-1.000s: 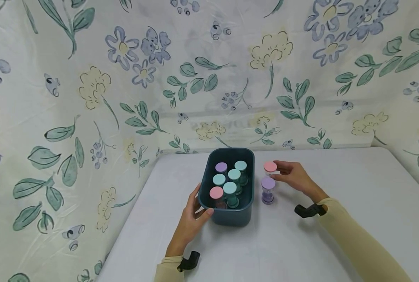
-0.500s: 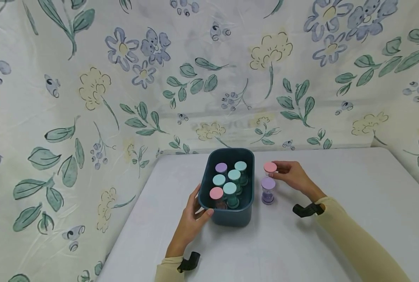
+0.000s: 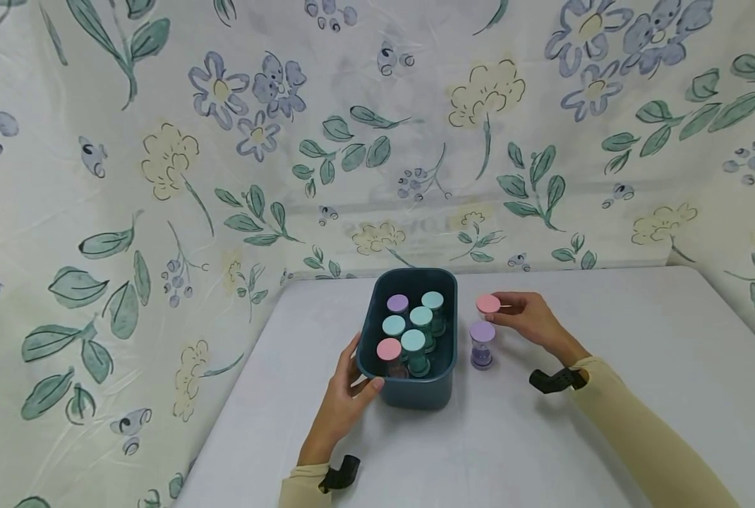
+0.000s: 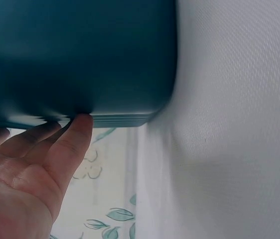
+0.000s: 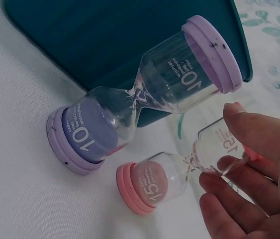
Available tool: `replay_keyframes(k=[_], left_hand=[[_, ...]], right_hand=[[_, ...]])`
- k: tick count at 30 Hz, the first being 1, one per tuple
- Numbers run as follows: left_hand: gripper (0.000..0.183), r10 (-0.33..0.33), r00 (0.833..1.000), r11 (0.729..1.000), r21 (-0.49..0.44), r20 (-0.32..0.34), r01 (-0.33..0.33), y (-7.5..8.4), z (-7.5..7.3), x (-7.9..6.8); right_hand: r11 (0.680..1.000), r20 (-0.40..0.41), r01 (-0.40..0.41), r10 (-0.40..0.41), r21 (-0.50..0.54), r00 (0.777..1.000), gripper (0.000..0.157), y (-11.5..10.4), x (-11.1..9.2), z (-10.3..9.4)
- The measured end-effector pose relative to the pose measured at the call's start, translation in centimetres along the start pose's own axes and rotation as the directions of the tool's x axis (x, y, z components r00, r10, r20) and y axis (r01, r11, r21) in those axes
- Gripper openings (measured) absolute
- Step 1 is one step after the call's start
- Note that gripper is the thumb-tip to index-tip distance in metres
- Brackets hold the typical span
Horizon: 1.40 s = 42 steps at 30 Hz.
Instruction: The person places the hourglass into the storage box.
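Note:
My left hand [image 3: 344,398] holds the near left corner of a dark teal bin [image 3: 415,395], thumb at the front wall and fingers along the left side. In the left wrist view, the thumb and fingertips meet the bin's edge. Right of the bin, my right hand [image 3: 530,321] pinches the upper part of a pink-capped sand timer [image 5: 152,181] marked 15 minutes, between thumb and fingers. It stands on the table with its pink sand in the lower bulb. Just nearer stands a purple-capped sand timer [image 3: 482,346], marked 10 minutes, untouched, its sand also at the bottom.
Inside the bin stand several sand timers: one purple-capped [image 3: 398,304], one pink-capped [image 3: 389,349] and several mint-capped, such as a mint-capped timer [image 3: 413,341] near the front. A white cloth covers the table [image 3: 574,451]. A floral curtain [image 3: 415,141] hangs behind.

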<state>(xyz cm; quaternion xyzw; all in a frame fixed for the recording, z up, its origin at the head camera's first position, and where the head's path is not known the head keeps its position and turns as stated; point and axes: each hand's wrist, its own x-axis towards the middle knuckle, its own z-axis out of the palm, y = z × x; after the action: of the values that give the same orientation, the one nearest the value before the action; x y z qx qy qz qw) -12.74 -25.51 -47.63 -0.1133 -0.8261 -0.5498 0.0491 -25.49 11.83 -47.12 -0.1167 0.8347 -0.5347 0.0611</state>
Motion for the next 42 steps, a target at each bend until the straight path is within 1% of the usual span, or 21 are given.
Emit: replay_keyframes(k=[6,14,22,27,30,37,42], left_hand=[[0.080,0.004,1.000,1.000,0.005,0.004,-0.004,-0.1,0.0,0.0],[0.080,0.013,1.000,1.000,0.003,0.007,-0.013,-0.2,-0.1,-0.1],[0.080,0.018,1.000,1.000,0.005,0.008,-0.018,-0.2,-0.1,0.0],[0.081,0.016,1.000,1.000,0.004,0.004,-0.017,-0.2,0.0,0.0],[0.081,0.013,1.000,1.000,0.005,0.002,-0.013,-0.2,0.0,-0.1],[0.080,0.012,1.000,1.000,-0.002,0.003,-0.012,-0.1,0.0,0.0],[0.080,0.008,1.000,1.000,0.000,0.001,-0.008,-0.1,0.0,0.0]], right_hand=[[1.000,-0.014,0.000,0.000,-0.021,1.000,0.069,0.0,-0.5,-0.4],[0.999,-0.031,0.022,-0.023,-0.030,0.999,0.068,-0.3,-0.9,-1.4],[0.999,-0.044,0.040,-0.041,-0.030,0.998,0.067,-1.4,-1.5,-2.6],[0.999,-0.058,0.029,-0.031,-0.034,0.998,0.067,-2.0,-1.8,-3.2],[0.999,-0.064,0.031,-0.034,-0.045,0.997,0.066,-2.3,-2.0,-3.4],[0.997,-0.078,0.068,-0.071,-0.031,0.994,0.064,-3.3,-2.1,-3.8],[0.997,-0.084,0.066,-0.070,-0.044,0.994,0.065,-4.1,-2.3,-4.0]])
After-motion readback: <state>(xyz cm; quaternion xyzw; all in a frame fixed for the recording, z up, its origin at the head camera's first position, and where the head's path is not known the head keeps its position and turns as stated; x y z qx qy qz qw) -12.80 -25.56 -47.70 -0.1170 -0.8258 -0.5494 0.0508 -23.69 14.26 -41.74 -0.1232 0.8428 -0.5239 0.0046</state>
